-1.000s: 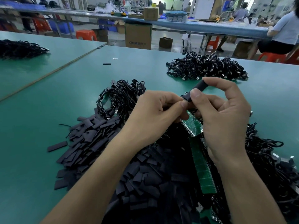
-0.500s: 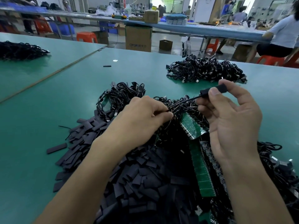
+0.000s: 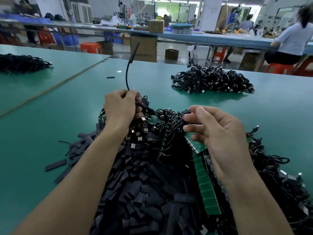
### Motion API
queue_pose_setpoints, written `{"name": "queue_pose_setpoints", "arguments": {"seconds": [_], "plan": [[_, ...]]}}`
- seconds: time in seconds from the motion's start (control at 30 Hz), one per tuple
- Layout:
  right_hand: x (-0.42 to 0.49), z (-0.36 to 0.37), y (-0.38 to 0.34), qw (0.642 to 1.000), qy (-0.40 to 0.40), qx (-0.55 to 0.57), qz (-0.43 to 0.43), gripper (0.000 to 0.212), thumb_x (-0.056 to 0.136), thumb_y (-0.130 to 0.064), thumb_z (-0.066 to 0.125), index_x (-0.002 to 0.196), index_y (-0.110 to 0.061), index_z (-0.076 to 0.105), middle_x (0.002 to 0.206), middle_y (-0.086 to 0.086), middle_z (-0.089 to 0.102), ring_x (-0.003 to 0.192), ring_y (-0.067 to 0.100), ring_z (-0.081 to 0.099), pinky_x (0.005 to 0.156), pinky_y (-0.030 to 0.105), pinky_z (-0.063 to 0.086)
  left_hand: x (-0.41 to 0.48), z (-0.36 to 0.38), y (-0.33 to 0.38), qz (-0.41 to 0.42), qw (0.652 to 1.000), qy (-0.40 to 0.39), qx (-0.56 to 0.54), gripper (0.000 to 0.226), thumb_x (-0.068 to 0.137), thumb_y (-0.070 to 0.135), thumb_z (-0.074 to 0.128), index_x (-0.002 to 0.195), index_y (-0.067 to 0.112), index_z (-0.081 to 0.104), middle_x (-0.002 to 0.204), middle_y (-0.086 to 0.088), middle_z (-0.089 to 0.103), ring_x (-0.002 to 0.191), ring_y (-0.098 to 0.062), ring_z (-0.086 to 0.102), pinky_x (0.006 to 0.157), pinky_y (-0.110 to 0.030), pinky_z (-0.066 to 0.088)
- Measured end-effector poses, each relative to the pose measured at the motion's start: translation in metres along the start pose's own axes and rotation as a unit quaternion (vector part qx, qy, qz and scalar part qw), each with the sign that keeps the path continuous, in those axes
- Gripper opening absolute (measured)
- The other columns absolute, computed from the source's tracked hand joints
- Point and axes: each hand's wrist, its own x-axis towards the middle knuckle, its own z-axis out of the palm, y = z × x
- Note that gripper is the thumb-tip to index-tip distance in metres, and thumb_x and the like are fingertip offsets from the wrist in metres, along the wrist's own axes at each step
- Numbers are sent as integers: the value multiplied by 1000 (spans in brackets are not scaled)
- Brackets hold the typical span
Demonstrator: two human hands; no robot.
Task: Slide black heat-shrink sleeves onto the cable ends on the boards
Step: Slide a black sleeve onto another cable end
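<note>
My left hand [image 3: 121, 107] grips a bunch of black cables over the green table. One cable [image 3: 127, 77] rises from its fist, and a black heat-shrink sleeve [image 3: 134, 52] sits on its upper end. My right hand [image 3: 218, 134] hovers with fingers loosely spread above green circuit boards [image 3: 207, 189], holding nothing. More cables with metal plugs [image 3: 140, 131] hang under the left hand. A big heap of flat black sleeves [image 3: 135, 192] lies between my forearms.
A second pile of black cables [image 3: 211, 80] lies at the far right of the table, another [image 3: 20, 62] at the far left. A loose sleeve [image 3: 110, 77] lies mid-table. More cables [image 3: 279, 175] spread to the right. A seated person [image 3: 291, 39] works at the back bench.
My right hand let go of the sleeve and opened, dropping lower. My left hand rose and shifted left, and the sleeved cable end now sticks upward from it.
</note>
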Motion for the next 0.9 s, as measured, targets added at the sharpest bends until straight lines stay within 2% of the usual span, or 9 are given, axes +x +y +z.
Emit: {"name": "queue_pose_setpoints", "arguments": {"seconds": [0.13, 0.3, 0.33, 0.4, 0.47, 0.57, 0.67, 0.8, 0.9], "plan": [[1, -2, 0, 1000, -3, -9, 6, 14, 98, -10, 58, 97, -13, 72, 84, 6, 77, 66, 13, 68, 54, 18, 50, 19, 5, -9, -129, 989, -28, -69, 20, 95, 11, 58, 81, 4, 69, 59, -2, 66, 36, -8, 50, 37, -18, 42], [1, -3, 0, 1000, -9, -18, 13, 15, 98, -8, 58, 97, -14, 72, 82, 5, 77, 64, 11, 68, 53, 17, 49, 33, 5, -10, -151, 980, 29, -123, 28, 95, 32, 66, 86, 8, 54, 77, -9, 63, 39, -9, 57, 39, -20, 47], [1, -3, 0, 1000, -9, -19, 13, 15, 98, -8, 58, 96, -14, 72, 82, 4, 77, 64, 11, 68, 53, 17, 49, 34, 6, -9, -143, 980, 35, -137, 32, 92, 36, 69, 90, 7, 54, 85, -10, 61, 45, -10, 61, 43, -22, 51], [1, -2, 0, 1000, -9, -19, 15, 15, 98, -8, 58, 96, -14, 72, 82, 4, 77, 64, 11, 68, 53, 17, 49, 31, 7, -8, -117, 983, 34, -140, 51, 88, 35, 75, 119, 0, 54, 99, -7, 57, 60, -12, 70, 55, -30, 59], [1, -2, 0, 1000, -8, -21, 15, 15, 98, -8, 58, 96, -14, 71, 82, 5, 77, 63, 11, 67, 53, 17, 49, 27, 8, -11, -93, 990, 18, -106, 78, 88, 27, 76, 148, -1, 35, 105, -3, 55, 62, -8, 73, 73, -37, 63], [1, -1, 1, 999, -8, -29, 17, 15, 98, -8, 58, 96, -14, 71, 81, 5, 77, 62, 11, 67, 51, 16, 48, 21, 10, -18, -52, 998, 2, -45, 67, 90, 16, 73, 148, 5, 41, 126, -5, 50, 61, 0, 71, 85, -36, 61], [1, 0, 3, 998, -13, -56, 26, 15, 98, -9, 59, 95, -16, 72, 80, 3, 77, 61, 10, 66, 51, 16, 47, 18, 9, -20, -24, 1000, 9, 17, 58, 90, 14, 72, 143, 11, 50, 137, -7, 50, 63, -8, 74, 78, -29, 61], [0, 0, 5, 995, -43, -87, 37, 13, 97, -12, 61, 94, -17, 73, 80, 2, 77, 61, 9, 67, 51, 16, 47, 13, 6, -17, 49, 990, 18, 133, 67, 92, 25, 71, 150, 13, 41, 151, -9, 43, 66, -9, 74, 71, -22, 58], [0, 2, 7, 992, -60, -104, 43, 13, 97, -13, 61, 94, -18, 73, 79, 1, 77, 61, 9, 67, 50, 15, 47, 6, 4, -15, 129, 967, 26, 217, 74, 91, 34, 71, 153, 14, 36, 148, -7, 44, 76, -6, 72, 82, -25, 55]]}}
